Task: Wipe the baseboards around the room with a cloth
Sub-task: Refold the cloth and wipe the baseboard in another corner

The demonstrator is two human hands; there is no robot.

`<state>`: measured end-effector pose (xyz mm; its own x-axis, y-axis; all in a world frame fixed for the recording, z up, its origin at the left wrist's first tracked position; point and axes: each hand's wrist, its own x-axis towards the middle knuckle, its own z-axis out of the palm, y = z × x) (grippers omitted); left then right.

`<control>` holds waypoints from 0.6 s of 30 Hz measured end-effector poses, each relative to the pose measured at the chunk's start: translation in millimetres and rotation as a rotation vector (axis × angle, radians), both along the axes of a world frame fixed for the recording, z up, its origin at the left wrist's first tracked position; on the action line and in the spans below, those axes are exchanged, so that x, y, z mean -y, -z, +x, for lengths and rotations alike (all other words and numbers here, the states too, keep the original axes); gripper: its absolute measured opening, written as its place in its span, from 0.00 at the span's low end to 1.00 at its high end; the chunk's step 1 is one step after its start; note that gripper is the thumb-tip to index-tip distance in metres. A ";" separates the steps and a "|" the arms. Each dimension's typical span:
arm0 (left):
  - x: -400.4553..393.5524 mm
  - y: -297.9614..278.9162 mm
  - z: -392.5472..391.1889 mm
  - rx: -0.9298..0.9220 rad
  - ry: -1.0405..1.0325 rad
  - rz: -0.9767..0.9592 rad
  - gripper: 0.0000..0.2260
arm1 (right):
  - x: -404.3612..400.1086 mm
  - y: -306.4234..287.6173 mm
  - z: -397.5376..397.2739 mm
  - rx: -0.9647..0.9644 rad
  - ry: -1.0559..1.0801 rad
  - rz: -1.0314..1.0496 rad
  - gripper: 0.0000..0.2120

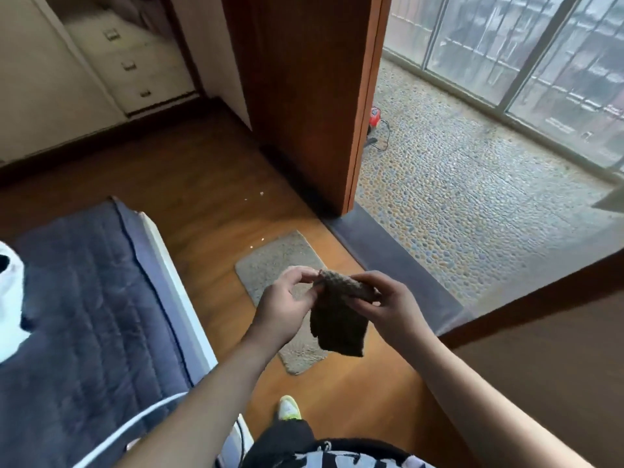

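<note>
The dark brown waffle-textured cloth [337,315] is held in mid-air above the wooden floor, in front of the standing person. Its upper edge is pinched by the left hand [287,295] at one corner and gripped by the right hand [388,305] at the other; the remainder hangs free below.

Risks, as judged from this state:
- The cloth is unfolded and loosely bunched. If applied so, a poor wiping face is likely and the trailing edge may drag on the floor.
- The hold is at the top edge only; a slip while crouching could drop the cloth.
- The small beige floor mat [270,261] lies directly below the hands and may slide on the polished wood when stepped on.

Surroundings and obstructions:
- The dark wooden baseboard [101,136] runs along the far wall, well apart from the hands.
- The bed with blue quilted cover [84,298] lies to the left and limits access on that side.
- The reddish-brown wooden partition [304,96] stands ahead, with a raised grey threshold [388,258] beside it, a possible trip point.
- A red appliance with cord [374,118] rests on the pebbled balcony floor beyond.
</note>
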<state>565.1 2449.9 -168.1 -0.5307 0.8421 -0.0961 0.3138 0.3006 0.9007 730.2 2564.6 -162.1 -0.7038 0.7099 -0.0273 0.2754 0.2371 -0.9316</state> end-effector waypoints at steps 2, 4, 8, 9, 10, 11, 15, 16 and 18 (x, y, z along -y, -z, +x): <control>14.0 -3.8 -23.7 0.006 -0.044 0.022 0.04 | 4.0 -0.3 -30.8 0.049 -0.028 0.069 0.13; 24.1 -8.3 -43.9 0.032 -0.097 0.076 0.04 | 5.4 -0.4 -57.6 0.119 -0.101 0.142 0.13; 36.9 -18.6 -78.8 0.018 -0.159 0.110 0.02 | -0.7 -2.0 -93.6 0.229 -0.254 0.302 0.12; 39.4 -18.4 -86.5 0.013 -0.163 0.107 0.02 | -3.2 -3.5 -99.2 0.238 -0.268 0.294 0.12; 41.0 -17.5 -94.5 0.006 -0.168 0.104 0.02 | -5.8 -5.7 -105.5 0.248 -0.283 0.268 0.11; 40.9 -16.5 -98.9 -0.004 -0.176 0.099 0.02 | -7.8 -7.5 -108.7 0.265 -0.296 0.238 0.10; 28.6 -15.0 -115.0 -0.059 -0.357 0.126 0.02 | -22.4 -13.4 -124.7 0.311 -0.285 0.224 0.05; 22.5 -15.3 -117.6 -0.065 -0.405 0.125 0.02 | -27.5 -15.8 -127.6 0.302 -0.271 0.207 0.05; 9.3 -14.2 -121.2 -0.088 -0.479 0.104 0.04 | -38.6 -18.8 -133.2 0.255 -0.227 0.120 0.11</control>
